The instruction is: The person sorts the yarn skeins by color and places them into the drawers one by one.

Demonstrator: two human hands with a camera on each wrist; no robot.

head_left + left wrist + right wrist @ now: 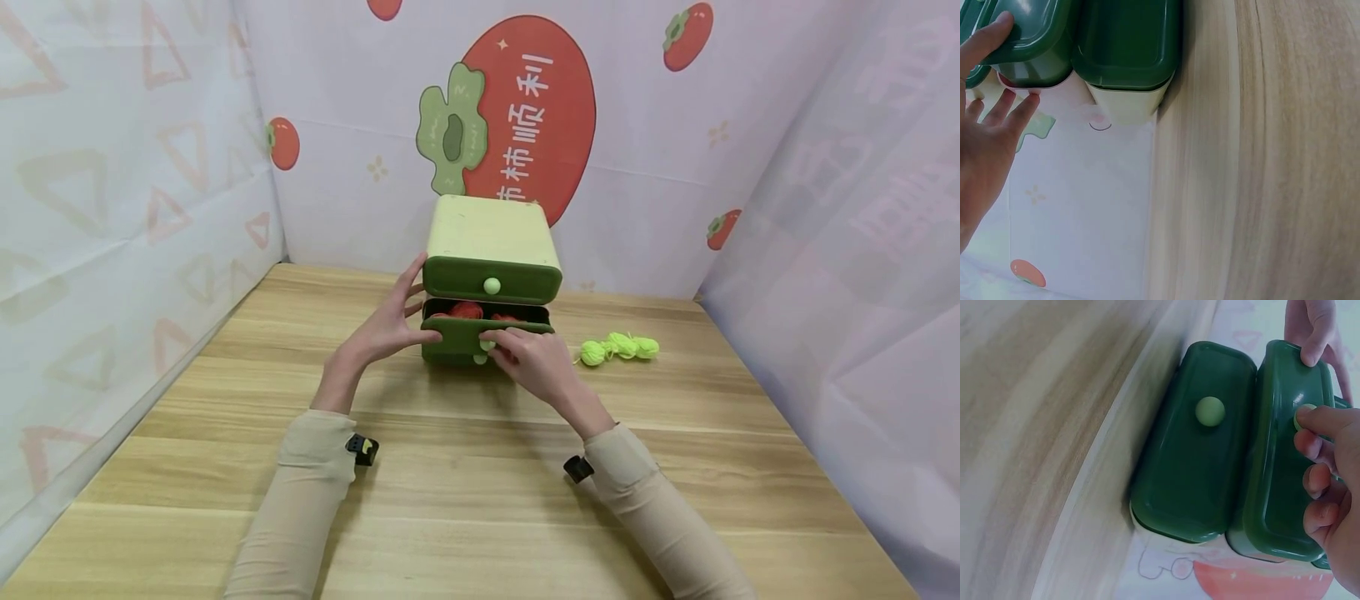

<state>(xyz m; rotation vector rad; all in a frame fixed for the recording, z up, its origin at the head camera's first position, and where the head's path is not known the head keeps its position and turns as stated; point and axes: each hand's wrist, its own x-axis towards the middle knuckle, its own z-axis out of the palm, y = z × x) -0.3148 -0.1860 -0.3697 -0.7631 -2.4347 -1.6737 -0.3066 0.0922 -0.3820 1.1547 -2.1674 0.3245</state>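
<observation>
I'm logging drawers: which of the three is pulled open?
The middle drawer, its knob pinched by the right hand: it juts out, while the top drawer and bottom drawer look shut.

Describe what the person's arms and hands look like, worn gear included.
The left sleeve and right sleeve are beige, long and creased. Beside their ends sit a small black left device with a yellowish mark and a black right device. The left hand and right hand show no gloves or rings.

Left hand (384, 329) spread, thumb (427, 337) apart; right hand (536, 360) pinching, remaining fingers (1320, 515) curled.
</observation>
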